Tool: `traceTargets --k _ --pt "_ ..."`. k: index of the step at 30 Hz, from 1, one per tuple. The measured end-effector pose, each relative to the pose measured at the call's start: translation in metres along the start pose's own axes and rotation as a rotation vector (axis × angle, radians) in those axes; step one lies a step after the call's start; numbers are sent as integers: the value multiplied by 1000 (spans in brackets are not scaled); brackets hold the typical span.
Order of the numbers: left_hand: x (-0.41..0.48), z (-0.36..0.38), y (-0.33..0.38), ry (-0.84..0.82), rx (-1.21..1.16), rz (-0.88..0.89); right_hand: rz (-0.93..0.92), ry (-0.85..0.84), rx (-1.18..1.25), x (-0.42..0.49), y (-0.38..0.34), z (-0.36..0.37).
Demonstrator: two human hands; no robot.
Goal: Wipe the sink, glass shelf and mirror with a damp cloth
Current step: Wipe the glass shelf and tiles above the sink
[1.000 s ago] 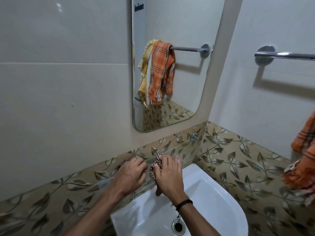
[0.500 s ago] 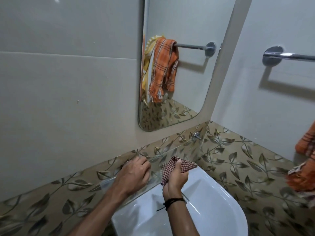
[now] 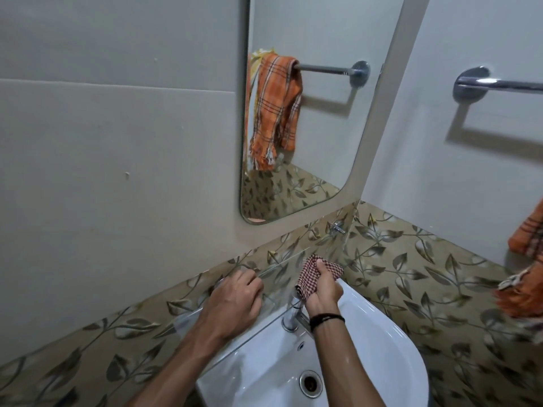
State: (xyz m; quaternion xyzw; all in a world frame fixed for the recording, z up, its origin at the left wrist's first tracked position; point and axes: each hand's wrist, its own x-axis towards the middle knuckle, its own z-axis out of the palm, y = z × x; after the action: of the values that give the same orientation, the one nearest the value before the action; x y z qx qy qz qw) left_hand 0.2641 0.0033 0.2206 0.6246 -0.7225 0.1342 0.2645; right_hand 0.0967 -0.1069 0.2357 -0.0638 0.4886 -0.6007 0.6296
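Observation:
A red-and-white checked cloth point(image 3: 308, 274) is bunched in my right hand point(image 3: 323, 284), which grips it with the thumb up, just above the chrome tap point(image 3: 291, 317). My left hand point(image 3: 235, 301) rests on the clear glass shelf point(image 3: 276, 267), fingers curled over its front edge. The shelf runs along the leaf-patterned wall tiles above the white sink point(image 3: 382, 348). The mirror point(image 3: 317, 127) hangs on the wall above the shelf.
A chrome towel rail point(image 3: 499, 83) is on the right wall with an orange checked towel point(image 3: 526, 265) hanging at the right edge; both show reflected in the mirror. A small chrome shelf bracket point(image 3: 338, 227) sits in the corner. The sink drain point(image 3: 310, 383) is below.
My right hand has turned from lying flat on the cloth on the shelf to gripping the bunched cloth, thumb up, lifted slightly off the glass. My left hand stays on the shelf.

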Motion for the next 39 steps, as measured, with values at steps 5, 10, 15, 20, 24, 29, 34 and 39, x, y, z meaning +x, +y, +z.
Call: traceTargets --k 5,10,15,20,24,29,34,39 --pt "2 1 -1 -4 -13 6 93 -115 -27 -30 42 -20" --pt "2 2 -2 11 -26 12 183 -185 -58 -57 55 -40" --pt "0 0 -2 13 -37 -7 115 -133 -39 -24 15 -20" --pt "1 0 0 14 -34 -9 -52 6 -18 17 -18 0" --pt "3 0 2 17 -24 -6 -44 -24 -39 2 -1 -7" --pt "2 1 0 -31 -16 -28 -49 -125 -205 -34 47 -33" --pt "1 -2 1 -49 1 -40 -650 -217 -708 -25 46 -39" --pt "0 -1 0 -37 13 -13 -1115 -399 -1412 3 23 -28"
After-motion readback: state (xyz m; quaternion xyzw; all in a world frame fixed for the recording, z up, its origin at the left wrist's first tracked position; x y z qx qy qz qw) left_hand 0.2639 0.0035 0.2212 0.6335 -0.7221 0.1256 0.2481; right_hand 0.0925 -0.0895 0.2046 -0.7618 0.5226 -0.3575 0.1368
